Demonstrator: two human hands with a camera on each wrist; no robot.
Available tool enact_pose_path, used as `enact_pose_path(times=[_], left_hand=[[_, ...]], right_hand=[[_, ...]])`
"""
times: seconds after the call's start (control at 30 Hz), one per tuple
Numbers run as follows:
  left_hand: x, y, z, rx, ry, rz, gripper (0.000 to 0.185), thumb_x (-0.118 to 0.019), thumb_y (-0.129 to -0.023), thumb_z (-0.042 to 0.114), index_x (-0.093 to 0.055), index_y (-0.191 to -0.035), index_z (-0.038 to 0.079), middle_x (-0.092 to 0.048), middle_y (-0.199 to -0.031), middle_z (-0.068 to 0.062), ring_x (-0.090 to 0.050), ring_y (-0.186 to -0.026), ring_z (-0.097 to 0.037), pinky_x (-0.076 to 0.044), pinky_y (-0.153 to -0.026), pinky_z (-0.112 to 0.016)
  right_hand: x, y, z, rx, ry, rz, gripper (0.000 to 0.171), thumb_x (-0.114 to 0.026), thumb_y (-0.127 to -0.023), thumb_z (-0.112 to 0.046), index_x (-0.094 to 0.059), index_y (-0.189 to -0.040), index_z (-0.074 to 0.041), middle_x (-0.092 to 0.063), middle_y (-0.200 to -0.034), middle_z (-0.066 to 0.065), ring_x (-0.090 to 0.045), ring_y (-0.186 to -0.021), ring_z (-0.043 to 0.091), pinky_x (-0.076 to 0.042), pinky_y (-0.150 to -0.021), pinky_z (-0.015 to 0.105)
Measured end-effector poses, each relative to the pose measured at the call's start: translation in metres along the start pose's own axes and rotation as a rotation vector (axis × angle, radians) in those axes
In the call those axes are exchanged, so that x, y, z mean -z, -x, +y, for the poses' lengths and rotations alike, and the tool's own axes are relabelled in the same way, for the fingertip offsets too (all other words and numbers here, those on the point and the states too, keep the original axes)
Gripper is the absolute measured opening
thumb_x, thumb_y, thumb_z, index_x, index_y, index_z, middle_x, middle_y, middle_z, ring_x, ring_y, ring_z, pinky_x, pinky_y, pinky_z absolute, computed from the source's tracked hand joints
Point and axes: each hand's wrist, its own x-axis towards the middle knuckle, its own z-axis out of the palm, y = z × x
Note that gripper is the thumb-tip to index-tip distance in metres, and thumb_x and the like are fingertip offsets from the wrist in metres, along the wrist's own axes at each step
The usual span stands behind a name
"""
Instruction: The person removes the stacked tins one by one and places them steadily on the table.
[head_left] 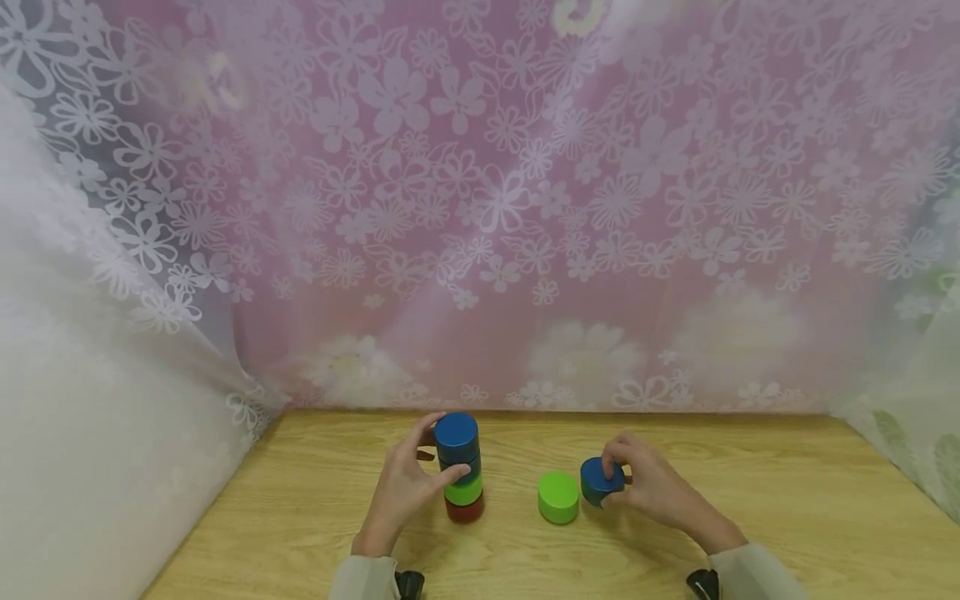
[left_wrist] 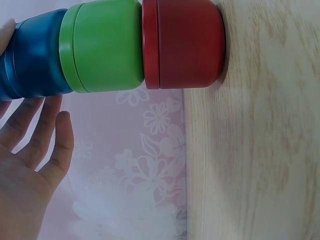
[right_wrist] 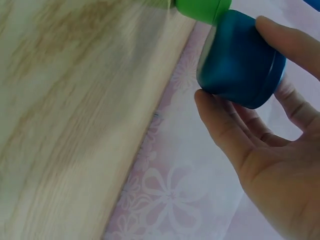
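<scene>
A stack of round lidded tins stands upright on the table: a red tin [head_left: 465, 509] at the bottom, a green tin [head_left: 463, 490] over it, then a lower blue tin [head_left: 471, 468] and an upper blue tin [head_left: 457, 435]. My left hand [head_left: 406, 487] grips the blue part of the stack, its thumb across the lower blue tin and fingers behind. To the right, my right hand [head_left: 654, 486] pinches another blue tin [right_wrist: 242, 60], tilted and held off the table. Close beside that one, a single green tin [head_left: 558, 498] rests on the table.
The light wood table [head_left: 300, 533] ends at the back against a pink flowered curtain [head_left: 480, 250]. A white sheet [head_left: 97, 375] hangs along the left side, and a pale one with green leaves [head_left: 907, 367] along the right.
</scene>
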Motion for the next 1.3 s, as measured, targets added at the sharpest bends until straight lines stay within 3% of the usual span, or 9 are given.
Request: enact_pose_path(times=[0.33,0.53,0.93,1.03,1.13,1.3], left_hand=[[-0.002,0.000,-0.003,-0.059,-0.036,0.007,0.070,-0.090,-0.077,0.008,-0.055,-0.138,0.005,-0.071,-0.110,-0.010,-0.068,-0.096,-0.029,-0.059,-0.075,-0.046],[0.001,-0.002,-0.002,-0.016,-0.030,-0.002,0.071,-0.090,-0.078,0.009,-0.055,-0.139,0.006,-0.071,-0.111,-0.009,-0.067,-0.098,-0.028,-0.058,-0.078,-0.050],[0.003,-0.003,0.001,-0.014,-0.020,0.003,0.072,-0.090,-0.076,0.007,-0.055,-0.139,0.006,-0.071,-0.111,-0.009,-0.067,-0.098,-0.028,-0.057,-0.077,-0.052],[0.002,-0.003,0.000,-0.031,-0.022,0.005,0.072,-0.090,-0.076,0.007,-0.055,-0.139,0.005,-0.071,-0.111,-0.010,-0.067,-0.097,-0.028,-0.058,-0.077,-0.052],[0.000,-0.003,-0.001,-0.041,-0.022,0.006,0.071,-0.090,-0.076,0.007,-0.055,-0.138,0.005,-0.071,-0.111,-0.010,-0.067,-0.097,-0.029,-0.058,-0.076,-0.051],[-0.001,0.000,-0.003,-0.041,-0.013,0.007,0.070,-0.090,-0.077,0.007,-0.055,-0.138,0.005,-0.071,-0.111,-0.011,-0.067,-0.097,-0.029,-0.058,-0.075,-0.051]], right_hand=[[-0.006,0.002,0.010,-0.054,-0.004,-0.126,0.045,-0.089,-0.069,0.002,-0.047,-0.078,-0.011,-0.042,-0.091,0.004,-0.041,-0.081,0.022,-0.037,-0.065,0.034],[-0.009,-0.002,0.011,-0.039,-0.004,-0.152,0.046,-0.089,-0.068,0.003,-0.047,-0.076,-0.011,-0.041,-0.086,0.003,-0.039,-0.077,0.020,-0.034,-0.063,0.030],[-0.015,-0.004,0.009,-0.069,0.000,-0.171,0.043,-0.090,-0.069,0.003,-0.050,-0.074,-0.011,-0.045,-0.093,0.004,-0.042,-0.082,0.022,-0.041,-0.065,0.030],[-0.012,-0.003,0.009,-0.074,-0.022,-0.182,0.040,-0.089,-0.071,0.002,-0.051,-0.077,-0.010,-0.045,-0.093,0.004,-0.049,-0.089,0.025,-0.050,-0.070,0.033],[-0.007,-0.001,0.010,-0.081,-0.091,-0.196,0.037,-0.087,-0.074,0.002,-0.052,-0.084,-0.006,-0.048,-0.096,0.006,-0.057,-0.098,0.034,-0.057,-0.078,0.044],[0.000,0.000,0.007,-0.112,-0.132,-0.177,0.041,-0.085,-0.080,-0.006,-0.055,-0.107,0.001,-0.058,-0.113,0.018,-0.059,-0.107,0.045,-0.055,-0.086,0.056]])
